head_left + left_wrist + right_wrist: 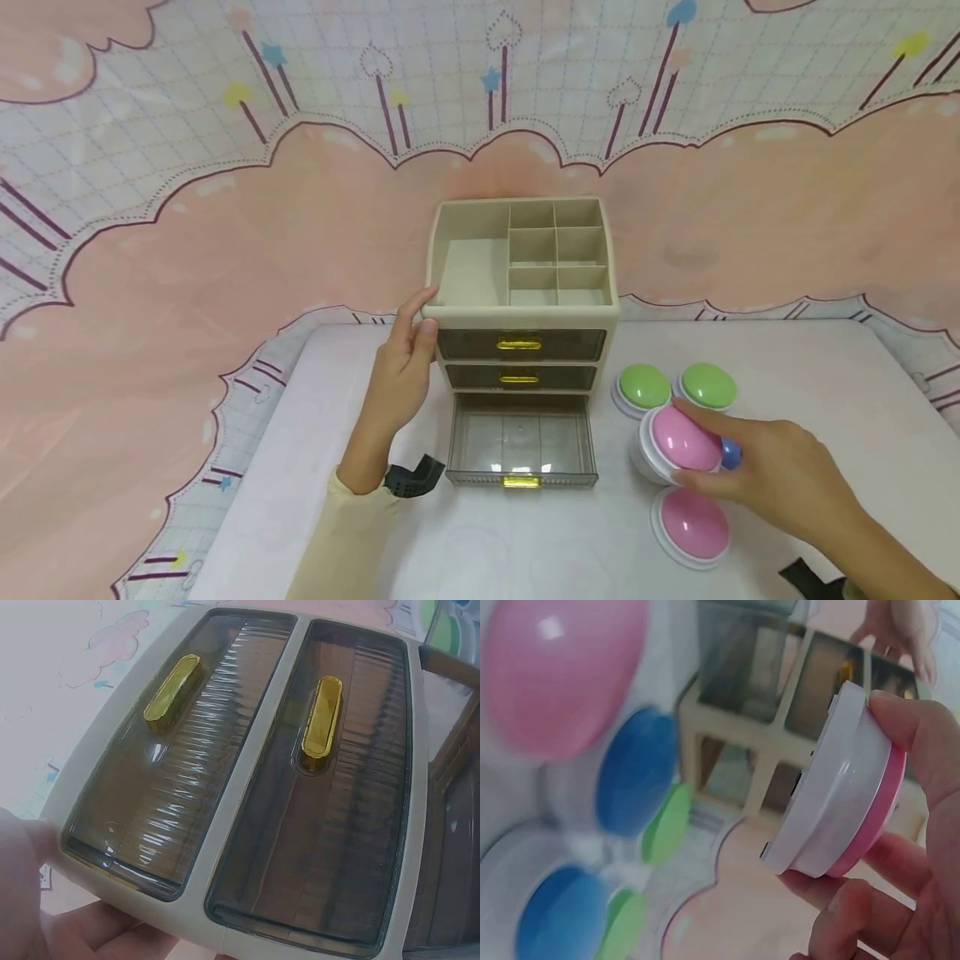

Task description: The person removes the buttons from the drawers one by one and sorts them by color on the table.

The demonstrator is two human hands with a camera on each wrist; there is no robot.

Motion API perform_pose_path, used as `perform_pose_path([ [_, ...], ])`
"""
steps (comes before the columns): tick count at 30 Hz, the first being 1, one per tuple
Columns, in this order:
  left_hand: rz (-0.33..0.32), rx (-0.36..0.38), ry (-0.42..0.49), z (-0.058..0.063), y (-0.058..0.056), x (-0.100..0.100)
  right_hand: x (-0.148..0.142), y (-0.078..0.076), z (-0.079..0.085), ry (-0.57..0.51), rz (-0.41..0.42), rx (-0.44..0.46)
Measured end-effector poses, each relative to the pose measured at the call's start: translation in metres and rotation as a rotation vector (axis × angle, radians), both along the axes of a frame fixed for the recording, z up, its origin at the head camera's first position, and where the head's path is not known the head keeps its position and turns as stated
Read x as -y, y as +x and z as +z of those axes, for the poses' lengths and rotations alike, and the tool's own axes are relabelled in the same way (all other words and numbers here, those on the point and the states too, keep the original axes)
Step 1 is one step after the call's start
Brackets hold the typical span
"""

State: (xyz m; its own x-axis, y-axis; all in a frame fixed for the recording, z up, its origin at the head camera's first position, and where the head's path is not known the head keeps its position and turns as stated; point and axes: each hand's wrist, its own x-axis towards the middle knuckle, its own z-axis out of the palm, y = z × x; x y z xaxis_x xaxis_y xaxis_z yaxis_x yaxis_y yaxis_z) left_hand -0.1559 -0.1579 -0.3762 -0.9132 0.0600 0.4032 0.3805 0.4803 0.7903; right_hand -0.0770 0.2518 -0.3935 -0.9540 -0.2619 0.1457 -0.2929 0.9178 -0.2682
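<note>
A cream desktop organizer (525,317) stands at the table's back middle, its bottom drawer (522,480) pulled out. My left hand (401,379) holds its left side, thumb at the front edge; in the left wrist view the fingers (112,934) go round the side. Off the table, my right hand (780,462) pinches a round white push button with a pink dome (684,437) between thumb and fingers. The right wrist view shows this button (844,795) tilted on edge. Another pink push button (695,523) lies just in front of it.
Two green push buttons (645,386) lie right of the organizer. A blue push button (731,452) is partly hidden by my right hand; the right wrist view shows two blue domes (636,772). The two upper drawers (521,344) are closed. A patterned cloth (345,225) hangs behind.
</note>
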Motion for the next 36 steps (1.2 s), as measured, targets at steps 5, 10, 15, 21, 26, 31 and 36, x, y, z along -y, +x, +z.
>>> perform_pose_path([
  [5,-0.002,0.004,0.005,-0.002,-0.002,0.002,-0.028,0.010,-0.008,0.037,-0.049,-0.067],
  [10,-0.004,0.008,0.010,-0.003,-0.003,0.002,-0.052,0.020,-0.015,0.068,-0.114,-0.053],
  [15,0.014,0.022,0.010,-0.001,-0.001,0.000,-0.068,0.023,-0.021,0.109,-0.164,0.064],
  [21,0.015,0.040,0.005,0.018,0.011,-0.008,-0.080,0.028,-0.034,0.139,-0.203,0.179],
  [26,0.015,0.036,0.001,0.016,0.010,-0.007,-0.086,0.040,-0.048,0.100,-0.208,0.210],
  [31,0.018,0.026,0.009,0.000,0.000,0.000,-0.088,0.046,-0.060,0.076,-0.250,0.358],
  [36,0.004,0.011,0.008,-0.004,-0.002,0.002,-0.087,0.049,-0.070,0.043,-0.323,0.548],
])
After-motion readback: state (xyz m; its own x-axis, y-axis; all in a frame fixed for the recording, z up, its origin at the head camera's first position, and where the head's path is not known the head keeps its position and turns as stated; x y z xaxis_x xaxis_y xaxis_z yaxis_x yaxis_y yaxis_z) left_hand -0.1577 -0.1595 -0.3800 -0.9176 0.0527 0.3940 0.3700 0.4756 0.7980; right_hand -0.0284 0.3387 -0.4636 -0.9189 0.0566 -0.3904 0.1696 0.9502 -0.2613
